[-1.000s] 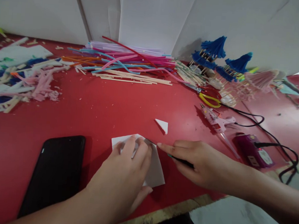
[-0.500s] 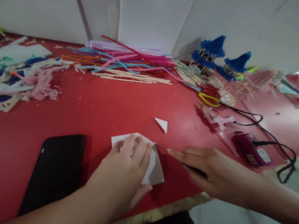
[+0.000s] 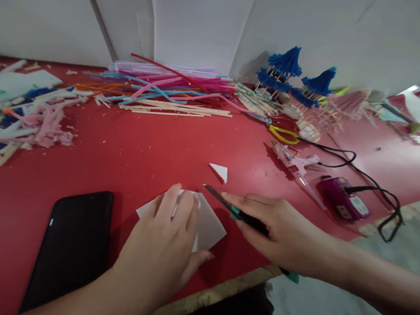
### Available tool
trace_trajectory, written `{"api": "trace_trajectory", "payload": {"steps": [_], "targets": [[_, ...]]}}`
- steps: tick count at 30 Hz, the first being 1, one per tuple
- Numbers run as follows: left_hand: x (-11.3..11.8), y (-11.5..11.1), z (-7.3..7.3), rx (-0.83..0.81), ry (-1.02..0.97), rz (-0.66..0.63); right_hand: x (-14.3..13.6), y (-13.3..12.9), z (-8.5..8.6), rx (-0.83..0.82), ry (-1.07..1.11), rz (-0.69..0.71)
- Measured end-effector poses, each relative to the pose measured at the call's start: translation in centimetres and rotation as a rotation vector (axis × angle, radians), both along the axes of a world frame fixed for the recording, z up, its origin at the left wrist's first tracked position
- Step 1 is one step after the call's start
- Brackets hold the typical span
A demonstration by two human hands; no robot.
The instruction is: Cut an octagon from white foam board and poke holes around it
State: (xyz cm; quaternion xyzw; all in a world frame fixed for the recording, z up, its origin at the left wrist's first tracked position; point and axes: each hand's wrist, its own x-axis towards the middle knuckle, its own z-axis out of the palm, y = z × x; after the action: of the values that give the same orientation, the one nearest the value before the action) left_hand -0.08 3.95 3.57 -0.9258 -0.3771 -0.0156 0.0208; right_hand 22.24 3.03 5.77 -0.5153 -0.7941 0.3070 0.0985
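Note:
My left hand presses flat on a white sheet piece near the front edge of the red table. My right hand grips a craft knife with a green and black handle. Its blade tip lies at the sheet's upper right corner. A small white triangle offcut rests on the table just beyond the sheet.
A black phone lies left of my left arm. Coloured straws and wooden sticks are piled at the back, scraps at left. Paper umbrellas, yellow-handled scissors, a pink glue gun and a purple corded device sit right.
The sheet has turned a little under my left hand. My right hand drew back along the sheet's right edge, then brought the knife tip up to its top corner.

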Motion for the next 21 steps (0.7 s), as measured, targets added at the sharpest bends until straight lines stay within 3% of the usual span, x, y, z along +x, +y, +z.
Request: {"api": "trace_trajectory", "payload": {"steps": [3,10,21], "targets": [[-0.1,0.2,-0.4,0.01,-0.031,-0.038,-0.9,0.4,-0.1,0.028,-0.007,0.061],[0.2,0.3,-1.1,0.076,-0.035,0.083,-1.6,1.2,0.2,0.029,-0.039,0.104],[0.2,0.4,-1.1,0.118,-0.041,0.045,-2.3,2.0,0.3,0.058,-0.07,0.137]]}}
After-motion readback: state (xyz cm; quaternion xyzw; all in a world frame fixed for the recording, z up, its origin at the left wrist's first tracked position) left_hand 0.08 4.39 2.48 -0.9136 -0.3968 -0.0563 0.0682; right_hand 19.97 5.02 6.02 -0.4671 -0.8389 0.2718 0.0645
